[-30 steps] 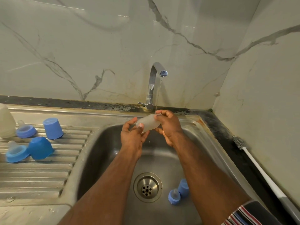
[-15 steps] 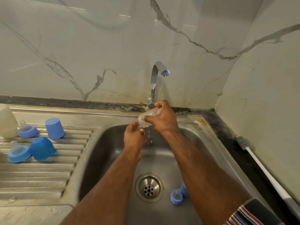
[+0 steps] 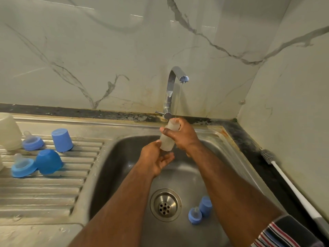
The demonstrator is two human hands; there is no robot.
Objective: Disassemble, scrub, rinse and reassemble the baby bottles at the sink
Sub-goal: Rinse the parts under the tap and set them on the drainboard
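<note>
Sink [image 3: 124,157]: blue cap [image 3: 205,206], teat ring [image 3: 195,215]; right hand [image 3: 183,135] grips bottle [image 3: 167,139].

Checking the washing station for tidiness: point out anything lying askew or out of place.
One blue cap lies tipped on its side on the drainboard, while the other stands upside down. The bottle brush lies on the counter against the wall.

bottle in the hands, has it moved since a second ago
Yes. The bottle has swung from lying across to nearly upright, its open top now raised under the tap stream, gripped by the right hand.
</note>
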